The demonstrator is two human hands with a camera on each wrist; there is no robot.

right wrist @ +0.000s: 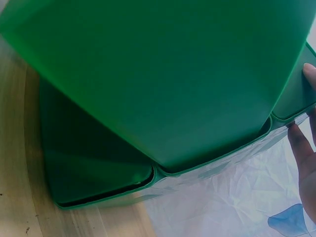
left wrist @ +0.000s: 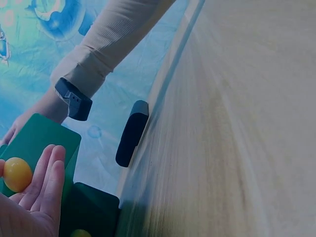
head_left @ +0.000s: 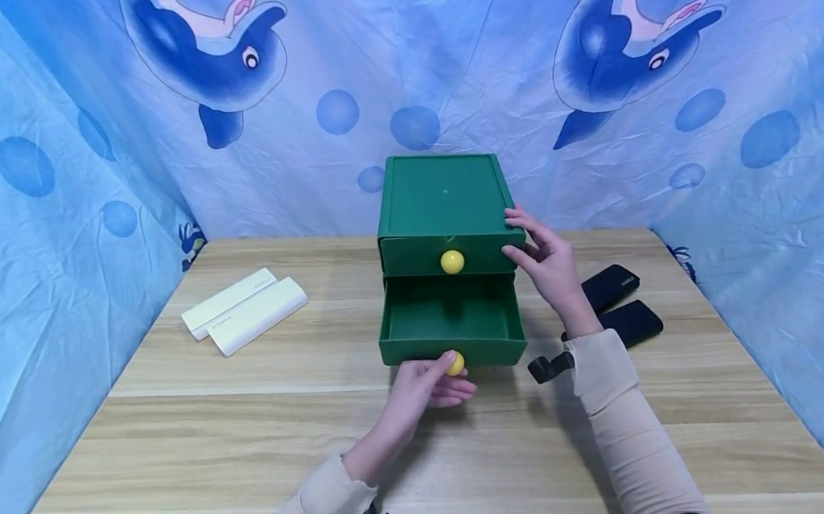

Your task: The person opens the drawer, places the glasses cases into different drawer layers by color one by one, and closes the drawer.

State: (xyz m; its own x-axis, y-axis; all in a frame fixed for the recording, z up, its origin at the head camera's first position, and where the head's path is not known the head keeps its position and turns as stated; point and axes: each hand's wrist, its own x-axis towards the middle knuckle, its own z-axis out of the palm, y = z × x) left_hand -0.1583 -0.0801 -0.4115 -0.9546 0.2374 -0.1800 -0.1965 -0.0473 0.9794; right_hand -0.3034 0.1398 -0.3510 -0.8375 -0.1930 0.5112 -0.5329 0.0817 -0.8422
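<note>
A green drawer cabinet (head_left: 445, 194) with yellow ball knobs stands on the table. Its middle drawer (head_left: 419, 351) is pulled out, and its bare inside shows. My left hand (head_left: 421, 387) pinches that drawer's yellow knob (left wrist: 18, 175) between thumb and fingers. At the cabinet's upper right front corner, my right hand (head_left: 552, 266) grips with the thumb on the top drawer front and fingers round the side. The top drawer (head_left: 412, 255) is closed, as is the bottom drawer (right wrist: 94, 153) beneath the pulled-out one.
Two white oblong cases (head_left: 257, 316) with small print lie side by side on the left of the wooden table (head_left: 203, 459). A black rounded case (head_left: 609, 286) and another black one (head_left: 635, 323) lie behind my right forearm. A blue dolphin-print curtain (head_left: 440, 61) surrounds the table's back and sides.
</note>
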